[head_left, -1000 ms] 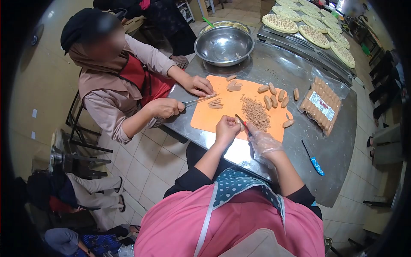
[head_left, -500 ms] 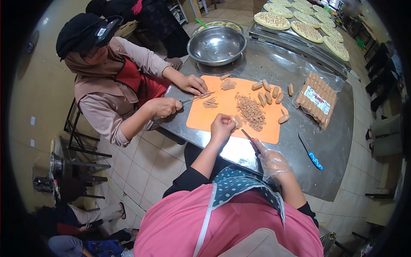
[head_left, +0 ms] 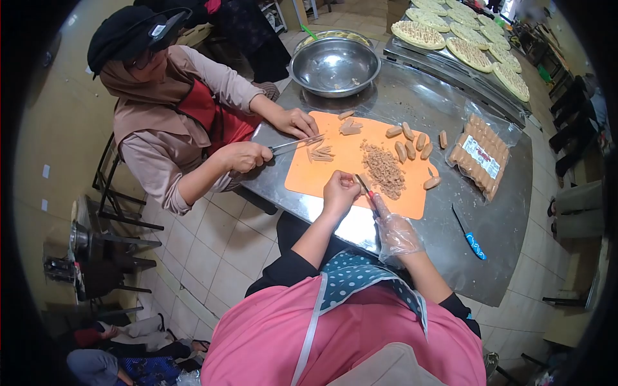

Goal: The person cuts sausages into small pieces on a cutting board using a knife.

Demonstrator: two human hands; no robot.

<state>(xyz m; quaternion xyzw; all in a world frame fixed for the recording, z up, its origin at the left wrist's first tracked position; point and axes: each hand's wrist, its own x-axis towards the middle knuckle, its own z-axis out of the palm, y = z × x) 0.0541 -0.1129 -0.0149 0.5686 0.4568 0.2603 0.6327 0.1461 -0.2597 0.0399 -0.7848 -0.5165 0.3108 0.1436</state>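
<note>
On the near part of the orange cutting board [head_left: 309, 177], my left hand [head_left: 341, 193] is closed on light-brown sausage pieces, mostly hidden by the fingers. My right hand [head_left: 396, 235], in a clear plastic glove, grips a small knife [head_left: 364, 184] with a red part at its handle. The blade lies right beside my left fingertips. Just beyond my hands is a heap of chopped sausage [head_left: 384, 168]. Several short sausage pieces [head_left: 411, 151] lie behind the heap.
At the left, a co-worker's hands [head_left: 248, 157] cut strips with another knife. A steel bowl [head_left: 335, 64] stands at the back. Packed sausages [head_left: 477, 154] and a blue-handled knife [head_left: 475, 246] lie on the right. Round topped breads [head_left: 468, 53] cover a rack behind.
My right hand has moved left and up, bringing the knife blade to my left fingertips. The pieces at my left hand are now more hidden. The whole view has shifted slightly.
</note>
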